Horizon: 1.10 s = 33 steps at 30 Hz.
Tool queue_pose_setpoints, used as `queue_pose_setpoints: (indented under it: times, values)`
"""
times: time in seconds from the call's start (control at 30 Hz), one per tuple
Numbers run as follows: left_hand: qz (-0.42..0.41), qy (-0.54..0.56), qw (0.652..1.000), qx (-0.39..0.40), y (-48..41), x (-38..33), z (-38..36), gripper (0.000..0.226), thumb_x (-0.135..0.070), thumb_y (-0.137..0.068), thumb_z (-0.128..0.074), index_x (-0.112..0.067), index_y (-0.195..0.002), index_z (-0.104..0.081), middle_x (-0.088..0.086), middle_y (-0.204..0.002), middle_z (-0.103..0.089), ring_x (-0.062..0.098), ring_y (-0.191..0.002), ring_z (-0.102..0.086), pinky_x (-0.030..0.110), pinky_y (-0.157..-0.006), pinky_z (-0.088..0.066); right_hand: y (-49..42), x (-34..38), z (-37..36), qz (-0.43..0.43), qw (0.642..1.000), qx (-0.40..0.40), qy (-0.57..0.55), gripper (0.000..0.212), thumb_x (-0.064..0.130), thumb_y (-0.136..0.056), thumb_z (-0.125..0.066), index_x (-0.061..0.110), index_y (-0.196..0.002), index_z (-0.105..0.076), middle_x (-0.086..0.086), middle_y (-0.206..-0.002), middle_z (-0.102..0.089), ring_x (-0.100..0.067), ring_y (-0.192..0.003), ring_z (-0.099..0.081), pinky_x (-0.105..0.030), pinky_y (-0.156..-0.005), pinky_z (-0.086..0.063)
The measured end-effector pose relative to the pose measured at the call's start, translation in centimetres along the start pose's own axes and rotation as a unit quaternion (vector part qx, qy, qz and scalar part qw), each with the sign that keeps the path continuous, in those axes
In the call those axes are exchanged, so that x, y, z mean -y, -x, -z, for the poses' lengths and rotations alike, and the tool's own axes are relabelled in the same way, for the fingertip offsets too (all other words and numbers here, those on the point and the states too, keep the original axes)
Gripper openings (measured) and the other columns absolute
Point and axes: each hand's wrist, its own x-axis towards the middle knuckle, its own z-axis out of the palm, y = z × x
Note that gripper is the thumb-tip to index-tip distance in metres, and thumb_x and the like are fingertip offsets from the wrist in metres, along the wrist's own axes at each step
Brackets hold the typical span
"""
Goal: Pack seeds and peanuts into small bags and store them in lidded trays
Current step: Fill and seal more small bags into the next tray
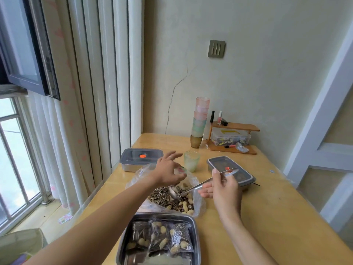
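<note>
Stainless steel forms the spoon, which the right hand holds by the upper handle, thumb and fingers closed around it. The spoon's long axis runs diagonally: the handle end rises up and to the right past the fingers, and the bowl points down and to the left of the hand, resting in the seed and peanut mix.

The mix lies in a large clear plastic bag opened flat on the wooden table, directly left of the right hand and below the left hand. The left hand hovers over the far edge of the bag with fingers spread and curled, and appears to grip nothing.

Current step, by judgement: scooping a portion for the next small bag. The next move calls for a small bag to be picked up and held open, and the loaded spoon to be lifted level to avoid spillage.

An open steel tray, nearer the body than both hands, holds three filled small bags. Two lidded trays stand beyond the hands: one left of the left hand, one just behind the right hand.
</note>
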Motion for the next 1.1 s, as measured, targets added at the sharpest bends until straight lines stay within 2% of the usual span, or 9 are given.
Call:
queue_pose_setpoints:
  times: [0.1,0.17,0.2,0.27,0.4,0.67,0.87,1.0,1.1]
  values:
    - [0.007,-0.031,0.998,0.055,-1.3,-0.2,-1.2,0.039,-0.051,-0.087,-0.064,-0.021,-0.107,-0.079,-0.01,-0.157,-0.046,0.014,-0.153,-0.021,0.049,-0.122,-0.014,0.7,0.1,0.1,0.007,1.0,0.007,-0.028,0.035,0.03,-0.108,-0.054,0.004,-0.085,-0.059,-0.013,-0.063,-0.073,-0.034,-0.054,-0.073,-0.049,-0.064,-0.062]
    - [0.014,-0.055,0.996,0.066,-1.6,-0.4,-1.8,0.036,-0.048,-0.092,-0.063,-0.022,-0.114,-0.076,-0.008,-0.139,-0.064,0.015,-0.142,-0.043,0.043,-0.118,-0.019,1.1,0.0,0.2,0.016,1.0,0.017,-0.021,0.034,0.03,-0.107,-0.054,0.005,-0.085,-0.06,-0.011,-0.064,-0.074,-0.032,-0.055,-0.074,-0.048,-0.064,-0.062]
    - [0.021,-0.064,0.996,0.057,-1.6,-0.6,-2.1,0.037,-0.049,-0.094,-0.061,-0.022,-0.115,-0.075,-0.008,-0.129,-0.07,0.015,-0.131,-0.053,0.04,-0.114,-0.021,1.2,-0.1,0.1,0.02,0.999,0.02,-0.019,0.033,0.029,-0.107,-0.055,0.005,-0.085,-0.06,-0.011,-0.065,-0.075,-0.032,-0.055,-0.074,-0.049,-0.064,-0.062]
    - [0.031,-0.065,0.997,0.017,-1.5,-1.0,-2.1,0.036,-0.05,-0.096,-0.059,-0.022,-0.111,-0.076,-0.008,-0.118,-0.074,0.015,-0.115,-0.061,0.036,-0.109,-0.024,1.3,-0.4,0.0,0.03,0.999,0.017,-0.023,0.03,0.027,-0.107,-0.056,0.006,-0.086,-0.06,-0.01,-0.066,-0.075,-0.031,-0.056,-0.074,-0.051,-0.064,-0.063]
    - [0.028,-0.064,0.997,-0.045,-1.0,-1.0,-1.3,0.038,-0.053,-0.094,-0.055,-0.024,-0.104,-0.077,-0.009,-0.111,-0.075,0.013,-0.109,-0.064,0.035,-0.103,-0.025,1.5,-0.6,-0.3,0.07,0.998,-0.011,-0.002,0.025,0.024,-0.105,-0.059,0.008,-0.086,-0.061,-0.006,-0.064,-0.075,-0.027,-0.052,-0.073,-0.05,-0.057,-0.063]
    - [0.016,-0.061,0.995,-0.071,0.4,-1.4,1.5,0.036,-0.049,-0.097,-0.059,-0.019,-0.107,-0.077,-0.006,-0.114,-0.076,0.014,-0.107,-0.065,0.033,-0.101,-0.024,3.4,-0.6,-1.2,0.162,0.984,-0.026,0.07,0.023,0.019,-0.103,-0.062,0.012,-0.081,-0.06,0.004,-0.061,-0.073,-0.012,-0.046,-0.07,-0.04,-0.051,-0.06]
    - [0.014,-0.067,0.995,-0.071,1.9,-2.1,3.1,0.037,-0.049,-0.097,-0.059,-0.018,-0.106,-0.077,-0.006,-0.116,-0.075,0.015,-0.109,-0.064,0.034,-0.101,-0.024,4.4,-1.2,-1.1,0.18,0.979,-0.034,0.088,0.017,0.019,-0.102,-0.063,0.018,-0.085,-0.061,0.007,-0.065,-0.074,-0.009,-0.052,-0.071,-0.041,-0.055,-0.062]
    - [0.024,-0.067,0.996,-0.045,2.9,-2.4,3.9,0.04,-0.051,-0.097,-0.059,-0.018,-0.112,-0.076,-0.005,-0.122,-0.074,0.017,-0.115,-0.063,0.036,-0.105,-0.025,5.2,-1.0,-1.0,0.192,0.975,-0.021,0.113,0.016,0.013,-0.103,-0.06,0.018,-0.087,-0.058,0.009,-0.064,-0.072,-0.007,-0.053,-0.07,-0.03,-0.058,-0.058]
    - [0.019,-0.04,0.998,-0.034,3.5,-2.2,4.0,0.036,-0.049,-0.096,-0.061,-0.02,-0.111,-0.076,-0.006,-0.132,-0.067,0.014,-0.125,-0.057,0.04,-0.109,-0.027,4.7,-1.4,-0.8,0.168,0.978,-0.017,0.124,0.015,0.012,-0.104,-0.056,0.016,-0.09,-0.059,0.004,-0.062,-0.07,-0.005,-0.052,-0.068,-0.019,-0.056,-0.054]
